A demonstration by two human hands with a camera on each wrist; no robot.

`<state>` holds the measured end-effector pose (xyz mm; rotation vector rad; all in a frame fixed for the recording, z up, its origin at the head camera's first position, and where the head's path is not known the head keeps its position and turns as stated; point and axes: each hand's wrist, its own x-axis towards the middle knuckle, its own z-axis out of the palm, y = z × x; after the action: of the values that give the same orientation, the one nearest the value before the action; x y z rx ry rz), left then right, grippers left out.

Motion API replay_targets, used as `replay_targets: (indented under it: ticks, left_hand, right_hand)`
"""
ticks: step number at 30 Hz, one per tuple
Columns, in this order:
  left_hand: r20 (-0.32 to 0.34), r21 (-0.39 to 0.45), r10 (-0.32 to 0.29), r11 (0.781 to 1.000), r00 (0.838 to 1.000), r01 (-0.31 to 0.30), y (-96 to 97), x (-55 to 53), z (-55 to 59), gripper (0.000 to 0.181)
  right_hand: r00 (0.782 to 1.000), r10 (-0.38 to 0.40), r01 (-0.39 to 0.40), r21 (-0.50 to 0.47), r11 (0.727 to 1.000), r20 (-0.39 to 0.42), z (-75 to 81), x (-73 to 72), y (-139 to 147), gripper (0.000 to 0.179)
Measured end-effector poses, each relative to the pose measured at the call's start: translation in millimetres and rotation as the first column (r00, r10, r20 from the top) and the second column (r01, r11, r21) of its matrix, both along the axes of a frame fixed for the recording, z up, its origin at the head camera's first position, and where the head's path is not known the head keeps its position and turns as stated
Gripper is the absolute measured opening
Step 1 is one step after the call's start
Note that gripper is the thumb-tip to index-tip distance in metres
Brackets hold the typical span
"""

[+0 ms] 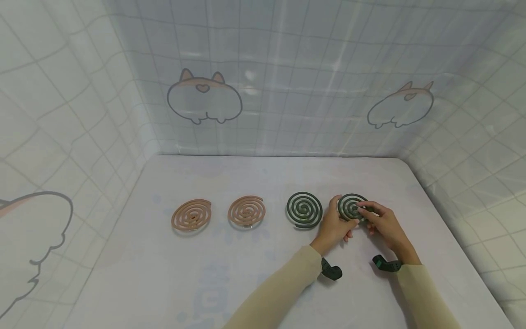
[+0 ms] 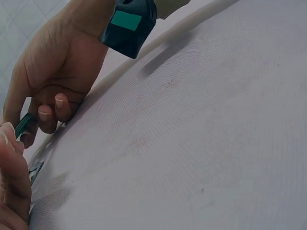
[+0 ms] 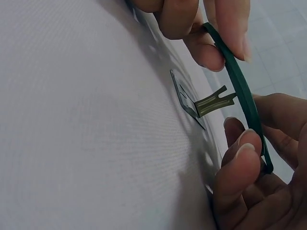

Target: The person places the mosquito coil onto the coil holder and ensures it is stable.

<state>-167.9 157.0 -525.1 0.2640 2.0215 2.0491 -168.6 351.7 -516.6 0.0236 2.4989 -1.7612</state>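
A dark green mosquito coil is held just over the table at the right. My left hand grips its left edge, thumb on the near side. From the other side, my right hand pinches it between thumb and fingers near the middle. Seen edge-on in the right wrist view, the coil is tilted, with fingers of both hands around it. Below it stands a small metal coil stand, its forked upright reaching the coil's underside and its flat base low by the table.
Left of my hands lies a second green coil. Two brown coils sit farther left, slightly raised, metal showing under one. The white table is bounded by tiled-pattern curtain walls behind and at both sides.
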Motion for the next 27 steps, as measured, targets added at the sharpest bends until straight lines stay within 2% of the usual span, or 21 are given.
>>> replay_targets:
  ticks: [13, 15, 23, 25, 27]
  left_hand:
    - [-0.026, 0.016, 0.011, 1.000, 1.000, -0.011, 0.6, 1.3, -3.2, 0.083]
    - [-0.028, 0.018, 0.006, 1.000, 1.000, -0.006, 0.5, 1.1, -3.3, 0.084]
    - [0.008, 0.024, -0.012, 1.000, 1.000, 0.012, -0.9, 0.3, -1.1, 0.096]
    - [0.032, 0.028, -0.015, 1.000, 0.999, 0.014, -1.8, -0.1, -0.4, 0.090]
    - [0.055, 0.015, -0.025, 1.000, 0.998, 0.024, -2.3, -1.0, 0.4, 0.072]
  right_hand:
    - [1.000, -0.013, 0.013, 0.021, 1.000, 0.009, -0.5, -0.8, -3.0, 0.045]
    - [1.000, -0.013, 0.012, 0.019, 1.000, 0.009, 3.1, 0.4, -4.9, 0.043]
    - [1.000, -0.023, 0.023, 0.071, 0.997, -0.003, -1.0, -1.0, -3.7, 0.047]
    - [1.000, -0.030, 0.030, 0.083, 0.996, -0.003, -1.3, -2.0, -3.5, 0.047]
    - [0.999, -0.033, 0.033, 0.085, 0.996, 0.001, -0.7, -2.2, -3.7, 0.048]
